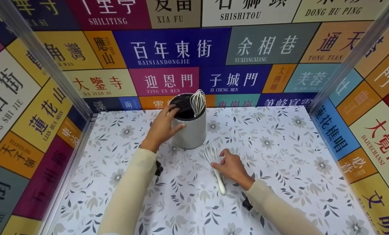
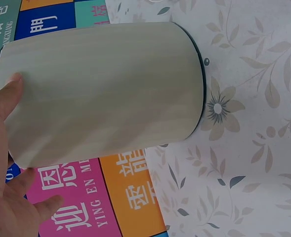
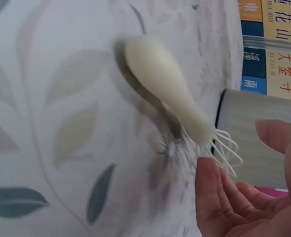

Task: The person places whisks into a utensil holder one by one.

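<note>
The patterned wall (image 1: 171, 47) fills the top and both sides of the frame, covered in coloured blocks with Chinese characters. Below it spreads the white table (image 1: 279, 182), printed with grey leaves and flowers. Your cream sleeves (image 1: 129, 192) reach in from the bottom edge, one on each side of centre. The grey container (image 1: 189, 135) stands upright just above the middle, near the back of the table, its inside black. Your left hand (image 1: 162, 125) grips its rim on the left side, thumb across the front and fingers at the edge of the opening (part of them is hidden there). Your right hand (image 1: 232, 166) is low, right of centre, thumb and index finger apart beside the loose whisk (image 1: 219, 178), not clamped on it. That whisk is on the table just below the container, wires toward the top of the frame, pale handle toward the bottom. A second whisk (image 1: 198, 102) stands in the container, wire end up, at the right of the opening. Smallest are the black pieces (image 1: 247, 204) at your two wrists
</note>
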Demonstrator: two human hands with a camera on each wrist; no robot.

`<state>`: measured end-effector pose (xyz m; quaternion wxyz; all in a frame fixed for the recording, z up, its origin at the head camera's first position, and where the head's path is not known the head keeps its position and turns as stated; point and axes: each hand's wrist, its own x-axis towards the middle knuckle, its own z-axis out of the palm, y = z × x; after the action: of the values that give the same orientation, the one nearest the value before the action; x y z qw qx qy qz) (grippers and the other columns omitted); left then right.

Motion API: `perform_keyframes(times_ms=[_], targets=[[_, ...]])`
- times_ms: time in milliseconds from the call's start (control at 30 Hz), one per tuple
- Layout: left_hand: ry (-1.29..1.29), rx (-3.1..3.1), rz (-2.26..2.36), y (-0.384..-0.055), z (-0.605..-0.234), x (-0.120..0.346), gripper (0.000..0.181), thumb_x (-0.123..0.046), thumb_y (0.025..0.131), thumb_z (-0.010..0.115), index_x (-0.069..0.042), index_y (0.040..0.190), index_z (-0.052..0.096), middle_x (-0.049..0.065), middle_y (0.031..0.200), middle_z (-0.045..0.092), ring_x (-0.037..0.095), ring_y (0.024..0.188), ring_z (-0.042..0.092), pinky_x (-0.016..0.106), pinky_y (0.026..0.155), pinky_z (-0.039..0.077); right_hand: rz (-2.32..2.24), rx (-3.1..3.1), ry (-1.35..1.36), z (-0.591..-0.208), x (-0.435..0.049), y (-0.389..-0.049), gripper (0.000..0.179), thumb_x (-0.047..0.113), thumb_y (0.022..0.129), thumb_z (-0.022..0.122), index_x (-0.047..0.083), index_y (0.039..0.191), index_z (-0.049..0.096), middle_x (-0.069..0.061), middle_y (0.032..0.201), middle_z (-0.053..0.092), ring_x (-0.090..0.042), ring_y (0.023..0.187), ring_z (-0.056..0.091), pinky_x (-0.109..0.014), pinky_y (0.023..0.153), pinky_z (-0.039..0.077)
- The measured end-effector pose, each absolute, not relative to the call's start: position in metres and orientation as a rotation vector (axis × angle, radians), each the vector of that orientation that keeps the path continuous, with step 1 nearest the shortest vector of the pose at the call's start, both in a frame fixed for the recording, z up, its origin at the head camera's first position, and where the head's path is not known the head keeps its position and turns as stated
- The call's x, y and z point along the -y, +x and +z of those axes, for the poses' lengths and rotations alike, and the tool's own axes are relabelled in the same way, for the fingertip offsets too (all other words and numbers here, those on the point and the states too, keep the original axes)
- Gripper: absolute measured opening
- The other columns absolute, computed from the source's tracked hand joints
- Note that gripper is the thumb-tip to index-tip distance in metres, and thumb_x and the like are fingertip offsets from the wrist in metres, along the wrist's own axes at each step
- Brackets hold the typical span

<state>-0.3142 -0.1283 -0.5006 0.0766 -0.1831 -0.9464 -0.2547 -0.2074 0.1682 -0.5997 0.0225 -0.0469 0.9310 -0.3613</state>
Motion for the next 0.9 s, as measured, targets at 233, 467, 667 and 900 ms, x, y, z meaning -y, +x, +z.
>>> perform_keyframes(times_ms=[233,467,667,900], targets=[[-0.544,2.838,-0.770,-0.313,-0.500,0.128,0.072,-0.048,0.093,0.073,-0.012,0.151,0.049,0.010,0.160,0.040,0.034,0.146,0.042,0.053,0.123,0.033,-1.057,-2.844,-0.105,-0.616,-0.165,-0.199,0.046,0.033,0.081,0.085,0.004,0.108,0.062,0.002,0.072,0.061,-0.013,0.060,0.053,-0.032,0.058,0.045],[-0.570,2.814,-0.746,-0.313,-0.500,0.129,0.073,-0.048,0.093,0.073,-0.010,0.150,0.050,0.013,0.158,0.042,0.035,0.145,0.043,0.052,0.123,0.033,-1.085,-2.812,-0.073,-0.617,-0.162,-0.197,0.031,0.020,0.083,0.078,0.006,0.106,0.064,0.001,0.073,0.061,-0.014,0.060,0.053,-0.031,0.059,0.047],[-0.572,2.812,-0.742,-0.314,-0.502,0.130,0.073,-0.048,0.093,0.073,-0.011,0.151,0.049,0.013,0.158,0.042,0.035,0.146,0.042,0.051,0.123,0.033,-1.162,-2.809,-0.045,-0.604,-0.157,-0.198,0.033,0.023,0.087,0.076,0.007,0.114,0.065,-0.001,0.077,0.067,-0.014,0.062,0.059,-0.032,0.062,0.052],[-0.588,2.804,-0.744,-0.315,-0.501,0.130,0.073,-0.048,0.092,0.073,-0.010,0.150,0.050,0.013,0.158,0.042,0.035,0.144,0.044,0.051,0.123,0.033,-1.375,-2.784,-0.101,-0.567,-0.149,-0.203,0.035,0.026,0.091,0.076,0.014,0.121,0.061,-0.005,0.090,0.072,-0.017,0.071,0.065,-0.034,0.065,0.055]])
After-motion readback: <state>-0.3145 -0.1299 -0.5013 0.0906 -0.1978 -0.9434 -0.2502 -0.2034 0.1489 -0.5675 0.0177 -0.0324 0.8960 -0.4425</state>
